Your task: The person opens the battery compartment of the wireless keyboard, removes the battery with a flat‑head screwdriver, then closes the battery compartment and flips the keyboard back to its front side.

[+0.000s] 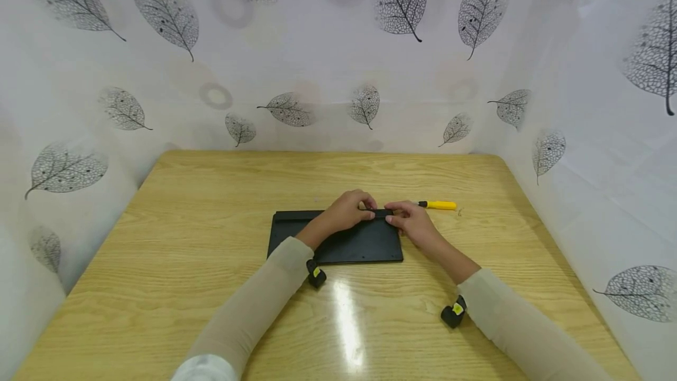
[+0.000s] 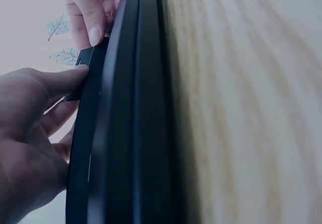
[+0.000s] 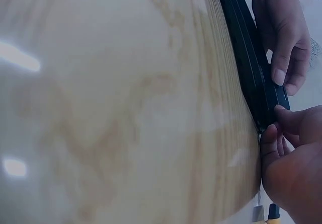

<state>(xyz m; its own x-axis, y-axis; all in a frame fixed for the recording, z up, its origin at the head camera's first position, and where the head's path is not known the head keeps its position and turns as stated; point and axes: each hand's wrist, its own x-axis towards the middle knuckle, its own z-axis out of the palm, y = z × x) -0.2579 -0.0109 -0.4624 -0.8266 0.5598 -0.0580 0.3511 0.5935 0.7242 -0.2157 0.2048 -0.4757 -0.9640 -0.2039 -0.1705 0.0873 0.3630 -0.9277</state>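
One flat black panel (image 1: 365,246) is laid on the wooden table (image 1: 211,193), with its long axis directed from left to right and one long side turned toward the person. Along its far long side a raised ridge (image 1: 297,215) is seen, parallel to this axis. At the right part of the ridge a small black piece (image 1: 381,214) is held by both hands, and its length is also directed left to right. Whether this piece is fully seated in the ridge cannot be told.

The piece is placed between the fingertips of the two hands. Its left portion is pinched by the left hand (image 1: 346,210), with the thumb on the near side and the fingers behind. Its right end, close to the panel's far right corner, is pinched by the right hand (image 1: 414,223), also between thumb and fingers. In both hands only a narrow gap is left between thumb and fingertips, and it is filled by the thin piece.

Both forearms, in beige sleeves (image 1: 254,304), are stretched forward and brought together toward the piece; the left one is passed over the panel, while the right one is reached in from beside it. Just beyond the right hand, a yellow-handled tool (image 1: 441,205) is seen lying on the table.
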